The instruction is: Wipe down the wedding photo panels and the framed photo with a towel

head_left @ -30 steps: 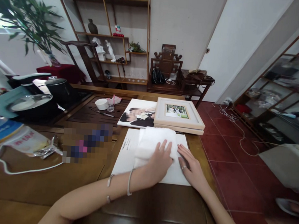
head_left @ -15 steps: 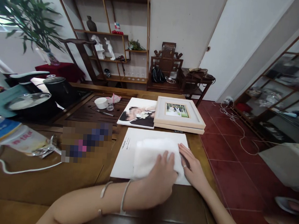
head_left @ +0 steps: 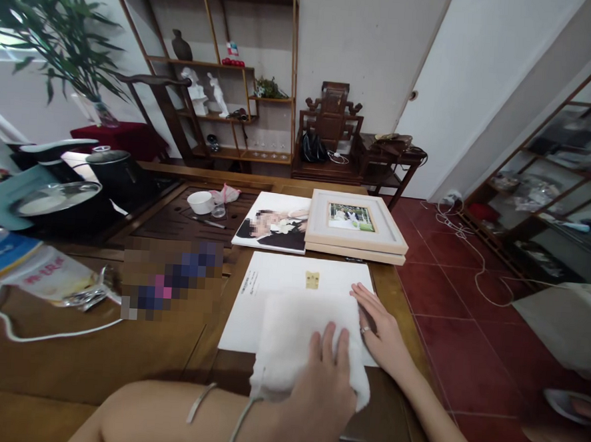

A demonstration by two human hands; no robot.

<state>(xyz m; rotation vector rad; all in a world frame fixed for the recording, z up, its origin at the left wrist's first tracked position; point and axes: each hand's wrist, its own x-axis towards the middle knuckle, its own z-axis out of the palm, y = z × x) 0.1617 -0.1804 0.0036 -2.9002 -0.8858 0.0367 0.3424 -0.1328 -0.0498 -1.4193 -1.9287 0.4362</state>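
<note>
While the left hand [head_left: 322, 389] lay on the white cloth [head_left: 289, 327] with fingers slightly spread, the cloth overhung the near edge of the white panel [head_left: 242, 311] on the table [head_left: 176, 367]. The right hand [head_left: 381, 329], fingers extended, rested at the panel's right edge. A hard pull could have shifted the panel if that hold was light; the yellow tab [head_left: 312, 280] could have snagged the cloth on contact.

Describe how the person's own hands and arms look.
No gloves or sleeves show. The left arm has two thin silvery bands, one nearer the left hand, one higher up. The right hand wears a silvery ring; the right forearm is bare.
</note>
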